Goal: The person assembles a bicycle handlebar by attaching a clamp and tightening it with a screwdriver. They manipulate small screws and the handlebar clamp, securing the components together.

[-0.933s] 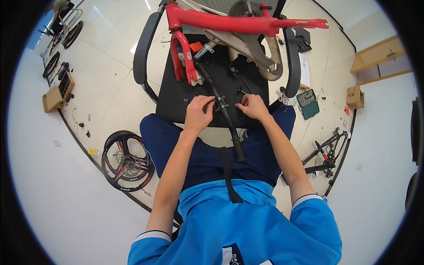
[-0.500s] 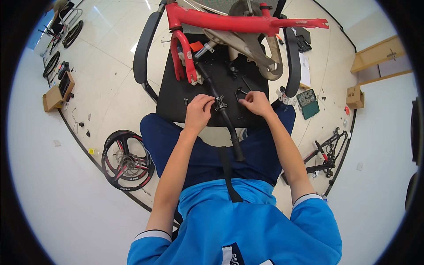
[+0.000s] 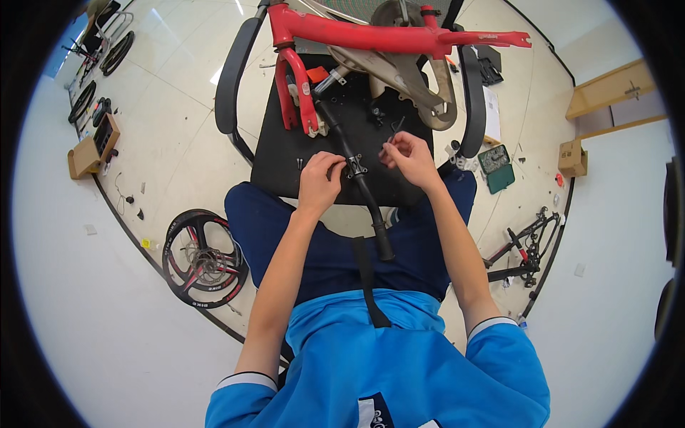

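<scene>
Two hands at work in the head view, well apart from each other over a black chair seat (image 3: 275, 158)! Left hand (image 3: 320, 184) has thumb and forefinger bunched at the left edge of the silver-and-black clamp (image 3: 356, 167); whether they grip it, I cannot tell. That clamp sits midway along the black handlebar (image 3: 373, 214), which slants across the seat and out over the person's lap. Over to the right hand (image 3: 414, 162), up beyond the bar, fingers curled, a dark hex key (image 3: 397, 125) right by the fingertips; whether it's held, again I can't tell. Two small bolts (image 3: 300, 164) lie left of the left hand. Across the far end stretches the red bike frame (image 3: 357, 33), and down on the floor at left, black wheels (image 3: 203, 260)!
</scene>
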Motion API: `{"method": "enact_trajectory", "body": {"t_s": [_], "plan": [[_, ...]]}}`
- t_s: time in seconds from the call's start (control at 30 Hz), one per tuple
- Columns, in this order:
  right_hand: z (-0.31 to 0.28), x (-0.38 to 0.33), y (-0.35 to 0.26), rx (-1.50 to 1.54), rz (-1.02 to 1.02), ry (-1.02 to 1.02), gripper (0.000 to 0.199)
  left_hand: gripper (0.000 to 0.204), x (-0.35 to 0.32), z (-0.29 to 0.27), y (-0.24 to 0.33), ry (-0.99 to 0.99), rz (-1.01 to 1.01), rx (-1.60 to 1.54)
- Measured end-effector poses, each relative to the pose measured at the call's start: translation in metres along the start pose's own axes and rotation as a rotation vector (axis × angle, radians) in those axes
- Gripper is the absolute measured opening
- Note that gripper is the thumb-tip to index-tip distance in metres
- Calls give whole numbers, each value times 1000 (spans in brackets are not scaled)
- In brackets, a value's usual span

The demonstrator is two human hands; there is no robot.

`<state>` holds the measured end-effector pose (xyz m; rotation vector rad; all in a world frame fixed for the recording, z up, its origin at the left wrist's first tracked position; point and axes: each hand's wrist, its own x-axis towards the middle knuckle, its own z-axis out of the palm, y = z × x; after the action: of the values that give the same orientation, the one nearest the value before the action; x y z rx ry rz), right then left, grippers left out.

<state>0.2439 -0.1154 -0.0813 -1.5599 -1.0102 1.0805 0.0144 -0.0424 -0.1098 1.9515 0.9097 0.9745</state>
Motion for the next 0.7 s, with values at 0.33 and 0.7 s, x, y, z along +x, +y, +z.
{"method": "enact_trajectory", "body": {"t_s": [0.33, 0.7], "plan": [[28, 5, -24, 319, -72, 79, 12, 20, 19, 7, 24, -3, 68, 43], [29, -2, 4, 593, 112, 100, 11, 11, 23, 18, 17, -22, 41, 62]]}}
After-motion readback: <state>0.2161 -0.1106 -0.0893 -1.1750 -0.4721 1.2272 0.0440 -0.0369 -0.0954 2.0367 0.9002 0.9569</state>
